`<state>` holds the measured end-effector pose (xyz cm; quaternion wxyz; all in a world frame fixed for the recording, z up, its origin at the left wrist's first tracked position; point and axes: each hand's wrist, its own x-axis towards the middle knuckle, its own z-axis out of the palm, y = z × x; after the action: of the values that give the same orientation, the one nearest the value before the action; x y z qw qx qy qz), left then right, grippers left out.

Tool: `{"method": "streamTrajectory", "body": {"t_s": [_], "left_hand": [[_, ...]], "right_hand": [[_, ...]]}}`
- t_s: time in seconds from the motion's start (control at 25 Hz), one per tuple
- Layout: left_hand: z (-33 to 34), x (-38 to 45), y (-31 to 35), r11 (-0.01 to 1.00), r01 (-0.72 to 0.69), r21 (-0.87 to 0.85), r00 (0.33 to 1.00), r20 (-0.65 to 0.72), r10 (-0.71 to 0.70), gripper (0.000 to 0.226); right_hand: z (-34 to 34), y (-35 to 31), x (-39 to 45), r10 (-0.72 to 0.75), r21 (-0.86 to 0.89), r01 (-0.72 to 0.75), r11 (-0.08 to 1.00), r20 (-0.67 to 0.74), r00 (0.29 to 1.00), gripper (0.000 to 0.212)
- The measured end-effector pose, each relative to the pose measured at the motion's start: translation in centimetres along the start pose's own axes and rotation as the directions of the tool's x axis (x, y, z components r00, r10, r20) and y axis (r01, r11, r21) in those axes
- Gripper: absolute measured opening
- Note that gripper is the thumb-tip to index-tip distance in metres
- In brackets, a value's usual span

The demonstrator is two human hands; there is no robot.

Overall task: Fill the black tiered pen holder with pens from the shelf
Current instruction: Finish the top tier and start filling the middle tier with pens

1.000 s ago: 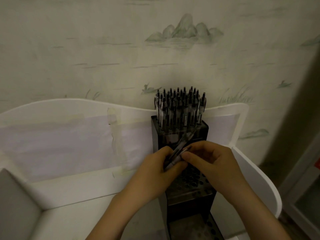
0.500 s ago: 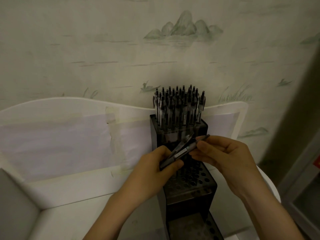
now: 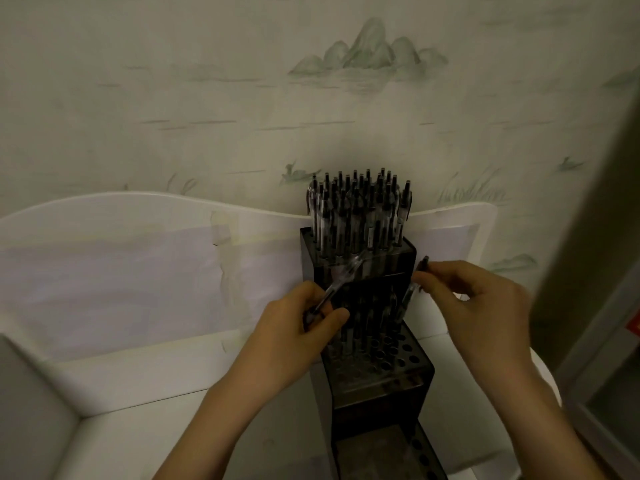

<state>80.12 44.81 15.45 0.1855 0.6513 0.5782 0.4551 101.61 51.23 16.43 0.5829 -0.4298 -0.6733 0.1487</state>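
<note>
A pale wall (image 3: 207, 98) painted with faint green hills fills the view from 9 to 3 o'clock, and below it a white shelf (image 3: 145, 382) with a wavy back panel carries the black tiered pen holder (image 3: 377, 375) at centre. Its top tier at 12 o'clock is packed with upright pens (image 3: 360, 213), while the middle tier has several pens and open holes. At 9 o'clock of the holder the left hand (image 3: 294, 334) curls its grip round a small bunch of pens (image 3: 337, 282); at 3 o'clock the right hand (image 3: 478, 306) pinches a single pen (image 3: 423, 266).

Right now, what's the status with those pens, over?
Left hand grips spare pens. Right hand pinches one pen above the holder. Top tier full, middle tier part-filled. Nothing blocking.
</note>
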Motion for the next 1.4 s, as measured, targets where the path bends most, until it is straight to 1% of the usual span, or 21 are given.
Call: {"method": "streamTrajectory", "body": {"t_s": [0.08,0.16,0.36,0.44,0.56,0.64,0.72,0.8,0.88,1.0,1.12,1.4], "left_hand": [[-0.1,-0.1,0.0,1.0,-0.002,-0.001,1.0,-0.005,0.002,0.027],[-0.2,-0.1,0.1,1.0,0.003,-0.002,1.0,-0.003,-0.003,0.026],[-0.3,-0.2,0.1,1.0,0.003,-0.006,1.0,-0.013,-0.003,0.026],[-0.3,-0.2,0.1,1.0,-0.002,-0.006,1.0,-0.023,0.002,0.026],[-0.3,-0.1,0.1,1.0,-0.003,-0.006,1.0,-0.03,0.003,0.025],[-0.2,-0.1,0.1,1.0,-0.009,-0.006,1.0,-0.029,0.008,0.025],[-0.1,-0.1,0.3,1.0,-0.01,-0.01,1.0,-0.026,0.01,0.025],[-0.1,0.0,0.3,1.0,-0.013,-0.005,1.0,-0.028,0.013,0.025],[-0.1,0.0,0.3,1.0,-0.013,0.009,1.0,-0.028,0.013,0.025],[0.0,0.0,0.3,1.0,-0.001,-0.004,1.0,-0.029,0.001,0.022],[0.1,-0.1,0.2,0.999,0.009,-0.031,1.0,-0.018,-0.01,0.019],[0.2,-0.3,0.1,0.995,0.01,-0.099,1.0,0.02,-0.008,0.017]], "right_hand": [[0.4,0.4,-0.2,-0.043,-0.05,0.044,0.998,0.012,0.999,0.019],[0.8,1.0,-0.2,-0.045,-0.076,0.046,0.996,0.025,0.999,0.021],[1.8,2.7,-0.8,0.019,-0.078,-0.01,0.997,0.108,0.994,0.023],[1.9,3.4,-0.8,0.055,-0.062,-0.047,0.997,0.138,0.989,0.02],[1.7,4.1,-0.1,0.105,-0.088,-0.09,0.992,0.184,0.977,0.012],[1.5,4.3,0.1,0.13,-0.1,-0.111,0.989,0.21,0.969,0.014],[1.5,4.4,0.1,0.141,-0.101,-0.123,0.987,0.191,0.971,0.018],[1.7,4.7,-0.1,0.153,-0.095,-0.138,0.986,0.169,0.974,0.018],[2.1,5.0,-0.3,0.172,-0.103,-0.155,0.983,0.19,0.967,0.013],[2.5,5.2,-0.6,0.164,-0.145,-0.135,0.98,0.212,0.963,0.007],[2.6,5.3,-0.6,0.172,-0.147,-0.143,0.979,0.203,0.964,0.009],[2.5,5.4,0.0,0.246,-0.086,-0.231,0.969,0.261,0.933,0.013]]}}
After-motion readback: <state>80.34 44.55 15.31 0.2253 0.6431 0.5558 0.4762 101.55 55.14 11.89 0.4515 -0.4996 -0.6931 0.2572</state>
